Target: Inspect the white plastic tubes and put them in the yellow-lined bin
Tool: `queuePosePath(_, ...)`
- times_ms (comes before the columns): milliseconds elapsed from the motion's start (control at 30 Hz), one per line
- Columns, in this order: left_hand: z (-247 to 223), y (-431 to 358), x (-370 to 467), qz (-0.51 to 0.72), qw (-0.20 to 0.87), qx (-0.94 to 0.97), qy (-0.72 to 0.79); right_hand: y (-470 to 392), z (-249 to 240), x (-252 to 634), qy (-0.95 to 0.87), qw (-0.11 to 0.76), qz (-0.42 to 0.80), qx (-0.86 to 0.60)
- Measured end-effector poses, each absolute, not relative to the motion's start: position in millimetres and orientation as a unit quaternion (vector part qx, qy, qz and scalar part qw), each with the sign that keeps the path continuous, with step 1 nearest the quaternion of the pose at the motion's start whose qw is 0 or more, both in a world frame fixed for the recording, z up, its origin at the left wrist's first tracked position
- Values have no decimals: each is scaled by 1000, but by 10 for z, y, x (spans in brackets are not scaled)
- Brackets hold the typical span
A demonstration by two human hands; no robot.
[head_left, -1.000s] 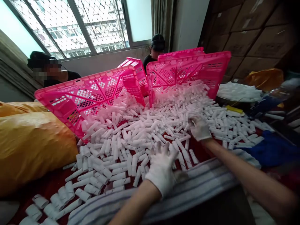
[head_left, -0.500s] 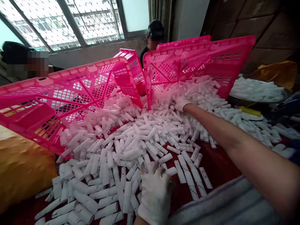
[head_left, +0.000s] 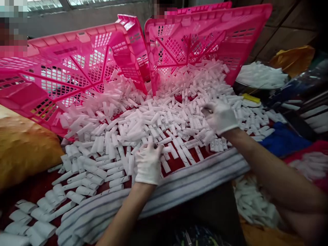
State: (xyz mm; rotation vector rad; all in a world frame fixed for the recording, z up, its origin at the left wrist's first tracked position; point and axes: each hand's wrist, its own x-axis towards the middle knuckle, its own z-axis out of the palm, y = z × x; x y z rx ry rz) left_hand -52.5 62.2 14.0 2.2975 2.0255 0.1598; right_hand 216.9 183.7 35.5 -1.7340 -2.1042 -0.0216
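Short white tubes (head_left: 138, 124), many with a dark curved mark, lie in a wide heap over a dark red table top (head_left: 102, 187). My left hand (head_left: 148, 165), in a white glove, is low over the near edge of the heap. Its fingers are curled and closed on a white tube (head_left: 167, 149), whose end sticks out at the thumb side. My right hand (head_left: 221, 116), also gloved, hovers over the right part of the heap. Its fingers are bent together toward the thumb; what they hold, if anything, cannot be made out.
Two pink plastic baskets (head_left: 84, 37) lie tipped toward me behind the heap, tubes spilling out. A striped towel (head_left: 179, 181) lines the near edge. A yellow sack (head_left: 28, 147) stands left. On the right are a tube-filled basin (head_left: 261, 77), a yellow object (head_left: 251, 98) and blue cloth (head_left: 284, 138).
My view has tipped down, bringing the towel and near edge into sight. My right hand has drawn back from the far heap toward me. My left hand stays at nearly the same tubes.
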Motion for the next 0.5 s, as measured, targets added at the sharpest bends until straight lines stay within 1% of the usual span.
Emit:
queuePosePath(33, 124, 597, -539, 64, 32, 743, 665, 1585, 337, 2182, -745, 201, 10, -636)
queuePosePath(67, 98, 571, -542, 72, 29, 741, 668, 1351, 295, 2171, -730, 178, 52, -658)
queuePosePath(167, -9, 516, -479, 71, 54, 756, 648, 869, 99, 2014, -693, 44, 152, -703)
queuePosePath(200, -42, 512, -441, 64, 63, 772, 629, 791, 37, 1938, -686, 10, 161, -709)
queuePosePath(233, -68, 515, -401, 54, 68, 790, 607, 746, -13, 1862, -685, -6, 161, -711)
queuePosePath(300, -89, 542, -325, 32, 63, 820, 568, 717, -75, 1735, -693, 21, 154, -704)
queuePosePath(400, -42, 613, -233, -12, 34, 837, 546, 707, -119, 1665, -705, 113, 147, -685)
queuePosePath(500, 58, 679, -172, -52, 0, 847, 529, 642, -179, 1718, -694, 177, 147, -683)
